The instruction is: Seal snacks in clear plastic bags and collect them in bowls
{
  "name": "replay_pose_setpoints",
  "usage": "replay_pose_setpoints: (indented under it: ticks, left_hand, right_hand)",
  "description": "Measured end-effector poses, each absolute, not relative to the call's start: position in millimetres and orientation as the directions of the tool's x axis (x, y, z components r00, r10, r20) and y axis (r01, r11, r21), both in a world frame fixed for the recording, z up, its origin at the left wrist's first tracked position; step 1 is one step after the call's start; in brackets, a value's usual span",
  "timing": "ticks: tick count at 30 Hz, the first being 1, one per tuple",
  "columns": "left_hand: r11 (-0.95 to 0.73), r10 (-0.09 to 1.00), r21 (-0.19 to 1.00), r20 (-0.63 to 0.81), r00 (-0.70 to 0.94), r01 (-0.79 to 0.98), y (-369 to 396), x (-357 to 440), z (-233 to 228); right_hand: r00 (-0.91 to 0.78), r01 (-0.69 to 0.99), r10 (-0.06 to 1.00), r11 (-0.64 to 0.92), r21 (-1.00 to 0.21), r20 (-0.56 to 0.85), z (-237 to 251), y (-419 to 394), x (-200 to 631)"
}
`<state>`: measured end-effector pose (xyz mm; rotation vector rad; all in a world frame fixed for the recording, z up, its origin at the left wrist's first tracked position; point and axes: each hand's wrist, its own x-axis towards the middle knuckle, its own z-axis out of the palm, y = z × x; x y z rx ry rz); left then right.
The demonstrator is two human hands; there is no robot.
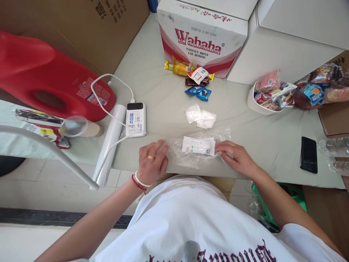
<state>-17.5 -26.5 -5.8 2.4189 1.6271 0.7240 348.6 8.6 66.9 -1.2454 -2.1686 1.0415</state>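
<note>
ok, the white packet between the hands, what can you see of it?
The packet is white, flat and oblong, small red and green marks toward its left end, barcode-like print at its right. It lies crosswise over the table, on or inside crumpled clear plastic; can't tell which. Right hand fingertips are at its right end, contact unclear; left hand is apart from it.

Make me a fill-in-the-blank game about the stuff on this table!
1. The gold ring is on the ____ hand.
2. The printed packet nearest the right hand is mostly ____.
3. The water carton says ____ in its biggest letters.
4. The big jug is coloured ____.

Missing words: left, white, Wahaha, red.
</note>
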Motion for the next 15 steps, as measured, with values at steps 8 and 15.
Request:
replay_pose_setpoints:
  ticks: [8, 15]
  left_hand:
    - [-0.576, 0.812, 0.356, 0.144, 0.566, 0.736, -32.9, 12.8, -2.9]
    - [-0.283, 0.946, 0.67, 0.078, 0.314, 0.686, -6.9, 5.9, 3.3]
  right_hand:
    - [-0.379, 0.595, 0.901, 0.061, -0.802, -0.213, 70.3, 40.9, 334.6]
    - [-0.278, 0.49, 0.9, -0.167, -0.856, -0.335, 62.1, 55.7, 340.0]
